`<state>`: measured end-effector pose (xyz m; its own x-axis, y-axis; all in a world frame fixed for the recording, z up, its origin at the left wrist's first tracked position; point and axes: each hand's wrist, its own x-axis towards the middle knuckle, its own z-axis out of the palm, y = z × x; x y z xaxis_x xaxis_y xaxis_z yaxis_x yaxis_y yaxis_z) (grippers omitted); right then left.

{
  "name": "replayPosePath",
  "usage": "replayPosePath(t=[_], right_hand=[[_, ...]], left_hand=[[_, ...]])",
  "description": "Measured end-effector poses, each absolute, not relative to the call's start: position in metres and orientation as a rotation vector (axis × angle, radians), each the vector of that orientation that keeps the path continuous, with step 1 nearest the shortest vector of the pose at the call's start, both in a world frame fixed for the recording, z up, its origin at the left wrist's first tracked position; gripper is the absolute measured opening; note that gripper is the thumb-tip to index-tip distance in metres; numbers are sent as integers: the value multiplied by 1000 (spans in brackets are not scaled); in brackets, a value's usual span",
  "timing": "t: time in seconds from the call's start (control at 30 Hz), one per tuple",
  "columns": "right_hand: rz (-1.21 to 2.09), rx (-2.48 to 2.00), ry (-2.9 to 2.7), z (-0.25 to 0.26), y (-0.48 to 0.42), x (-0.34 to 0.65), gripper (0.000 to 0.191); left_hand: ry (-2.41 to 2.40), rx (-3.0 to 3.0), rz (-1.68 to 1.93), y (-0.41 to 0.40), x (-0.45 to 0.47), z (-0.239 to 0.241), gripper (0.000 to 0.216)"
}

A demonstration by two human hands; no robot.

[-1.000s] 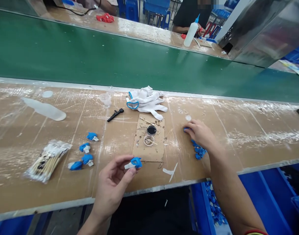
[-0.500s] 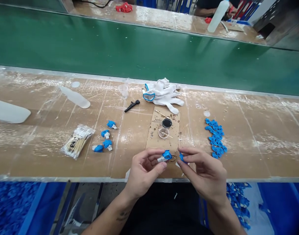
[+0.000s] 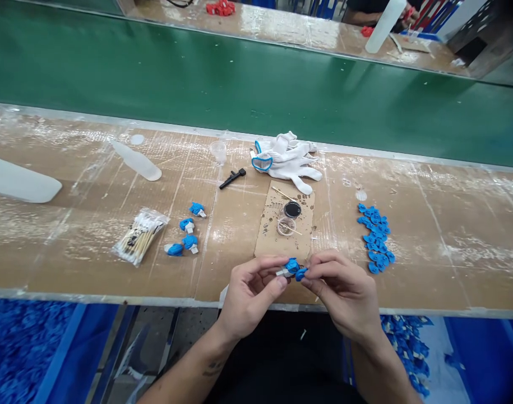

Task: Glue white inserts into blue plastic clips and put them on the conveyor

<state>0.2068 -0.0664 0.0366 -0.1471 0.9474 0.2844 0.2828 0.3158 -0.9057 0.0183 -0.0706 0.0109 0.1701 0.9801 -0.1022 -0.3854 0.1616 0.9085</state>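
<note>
Between thumb and fingers, my left hand [image 3: 252, 292] grips a small blue and white plastic part [image 3: 290, 266] over the front of the table. My right hand [image 3: 344, 289] pinches a small blue plastic piece [image 3: 300, 274] right beside that part; whether the two touch I cannot tell. Several similar blue and white parts [image 3: 190, 243] lie to the left. On the right is a cluster of loose blue pieces [image 3: 376, 238]. A stained cardboard sheet [image 3: 264, 244] beyond my hands bears a cup of black liquid [image 3: 292, 209], a clear cup [image 3: 286, 226] and cotton swabs [image 3: 283, 194].
White gloves [image 3: 287, 160] and a black plastic piece [image 3: 232, 178] lie behind the cardboard. A bag of cotton swabs [image 3: 141, 235] sits at left, near white bottles [image 3: 136, 161]. A green belt [image 3: 239, 84] runs behind the table [image 3: 92, 278]; across it, a person's hands handle red parts.
My right hand has moved left, bringing the blue piece up beside the blue and white part in my left hand. The camera view has shifted slightly.
</note>
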Motion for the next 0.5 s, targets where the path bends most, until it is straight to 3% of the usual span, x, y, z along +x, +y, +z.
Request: replayPosePath(t=[0.4, 0.5], right_hand=[[1064, -1152, -1490, 28, -73, 202, 15], [1192, -1112, -1534, 28, -74, 204, 35]], left_hand=[[909, 1302, 1348, -72, 17, 10, 34], [849, 1469, 1394, -72, 13, 13, 42]])
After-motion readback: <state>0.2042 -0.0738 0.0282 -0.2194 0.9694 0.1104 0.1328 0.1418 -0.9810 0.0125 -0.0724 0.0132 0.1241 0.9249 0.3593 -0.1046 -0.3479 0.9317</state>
